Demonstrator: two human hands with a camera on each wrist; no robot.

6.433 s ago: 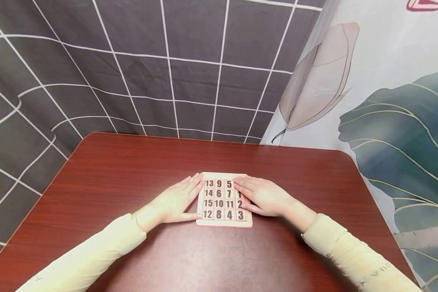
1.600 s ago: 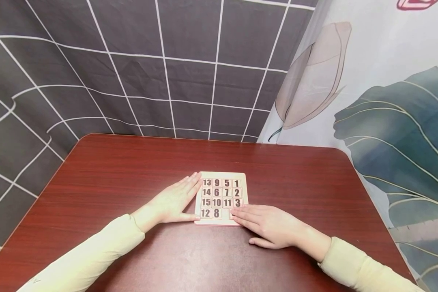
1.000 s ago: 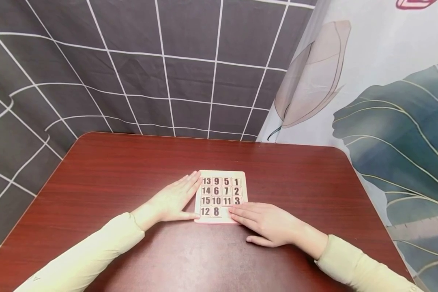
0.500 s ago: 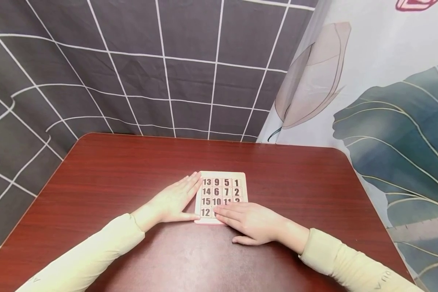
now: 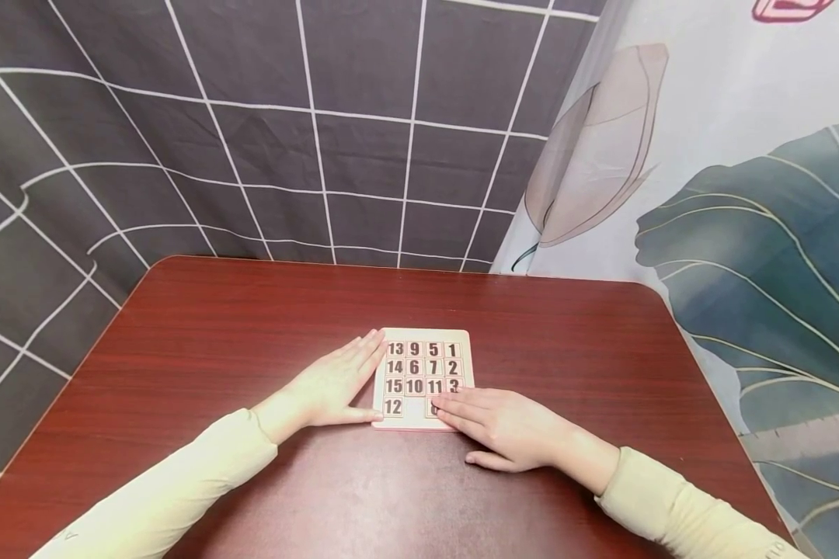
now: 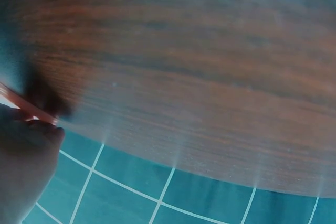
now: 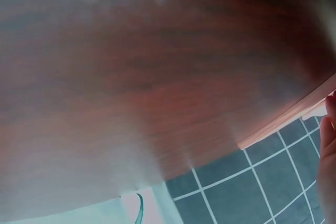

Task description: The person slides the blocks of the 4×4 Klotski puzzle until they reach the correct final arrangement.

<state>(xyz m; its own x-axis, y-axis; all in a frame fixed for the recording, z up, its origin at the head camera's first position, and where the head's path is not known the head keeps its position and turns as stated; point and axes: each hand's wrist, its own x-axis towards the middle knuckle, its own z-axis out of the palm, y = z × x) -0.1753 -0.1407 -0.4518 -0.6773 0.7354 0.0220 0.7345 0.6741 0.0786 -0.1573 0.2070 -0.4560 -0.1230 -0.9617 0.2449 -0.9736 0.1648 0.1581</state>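
Note:
A number sliding puzzle (image 5: 426,335) with a pale frame lies flat on the table in the head view. Along its left edge rests my left hand (image 5: 332,384), fingers straight, thumb at the near left corner. My right hand (image 5: 510,427) reaches in from the right, its straight fingertips touching the 8 tile (image 5: 431,408) in the bottom row. Between that tile and the 12 tile (image 5: 393,407) is a gap. My right fingers hide the bottom right corner. Both wrist views catch only part of each hand and the puzzle's side edge (image 7: 283,121).
The dark red wooden table (image 5: 252,310) has rounded far corners. Behind it hangs a dark grey curtain (image 5: 252,140) with a white grid. A pale curtain with leaf prints (image 5: 762,233) hangs at the right.
Since the earliest frame, tiles 1, 2 and 3 have shifted up one row. In the last half second the 8 tile slid right with my right hand. My left hand stays put.

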